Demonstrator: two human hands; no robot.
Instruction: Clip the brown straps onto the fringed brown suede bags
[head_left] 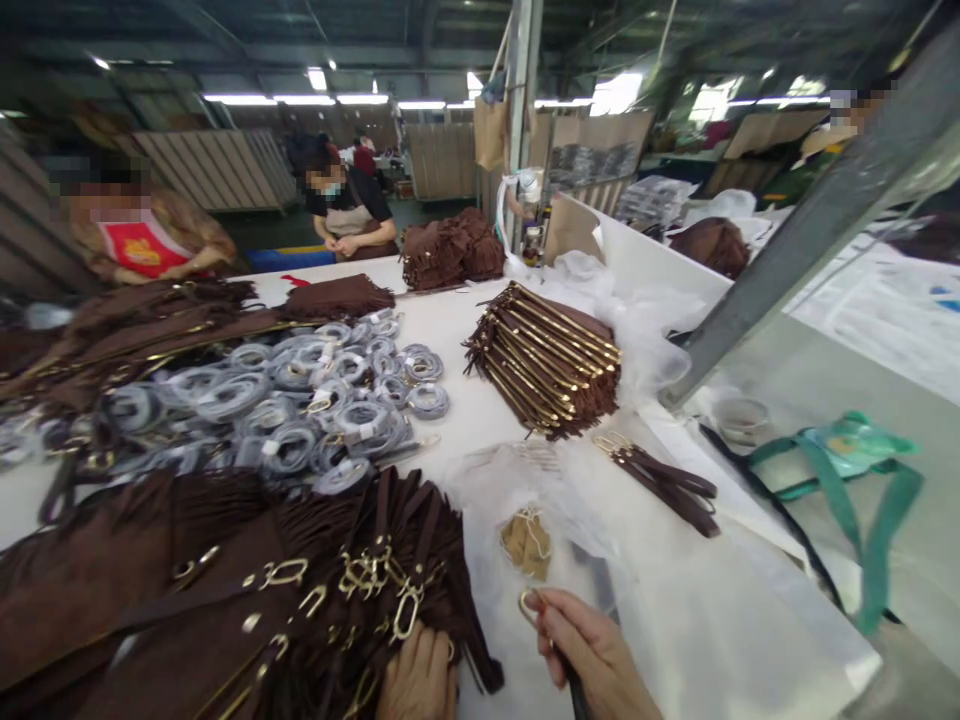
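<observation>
My right hand point(592, 650) is closed, with the thumb and finger pinching a gold clasp point(527, 606). A dark strap point(577, 695) hangs below that hand. My left hand point(418, 675) rests at the edge of a heap of brown fringed leather bags point(217, 560), its fingers together; what they hold is hidden. Just ahead of it lies a gold oval ring point(406, 612) on a brown strap. Beyond my right hand, tan tags with white strings point(526, 545) lie on clear plastic. Brown wrist straps with gold clasps point(664, 483) lie to the right.
Coiled, plastic-wrapped straps point(289, 445) cover the left middle of the white table point(480, 440). A stack of gold-zipped fringed pouches point(551, 360) stands farther back. A metal post point(810, 220) slants on the right near a green strap point(874, 560). Co-workers point(352, 215) sit across the table.
</observation>
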